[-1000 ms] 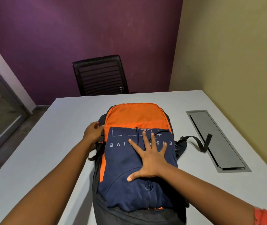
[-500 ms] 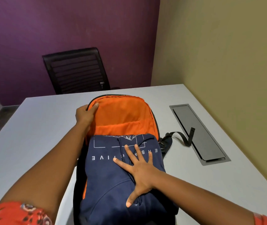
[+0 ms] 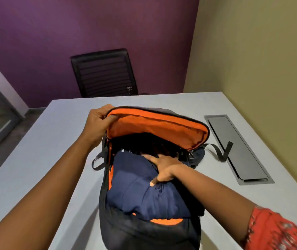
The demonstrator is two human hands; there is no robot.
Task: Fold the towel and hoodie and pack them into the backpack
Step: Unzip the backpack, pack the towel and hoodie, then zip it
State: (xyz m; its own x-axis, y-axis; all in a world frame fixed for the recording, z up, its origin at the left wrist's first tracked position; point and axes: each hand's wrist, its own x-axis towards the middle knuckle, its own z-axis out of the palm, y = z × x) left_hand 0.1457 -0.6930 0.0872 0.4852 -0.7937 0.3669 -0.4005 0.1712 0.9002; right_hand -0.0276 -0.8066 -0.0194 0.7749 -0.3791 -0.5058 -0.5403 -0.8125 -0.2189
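From my remote station I watch a person packing a backpack (image 3: 149, 230) that lies flat on a grey table (image 3: 35, 159), its top toward the far side. The left hand (image 3: 99, 121) grips the far-left rim of the orange-lined flap, fingers curled over the edge, and holds it raised like a lid. The right hand (image 3: 164, 168) lies on the folded navy hoodie (image 3: 144, 192), fingers reaching into the shadow under the flap, where I cannot tell how they lie; the thumb presses the cloth. The hoodie sits inside the main compartment, its far end under the flap and its near end bulging above the opening. I see no towel; it may lie beneath. The risk, as I judge it, is that the fold bunches under the push, or loose cloth at the near edge catches the zip. A black strap (image 3: 219, 152) trails toward the right.
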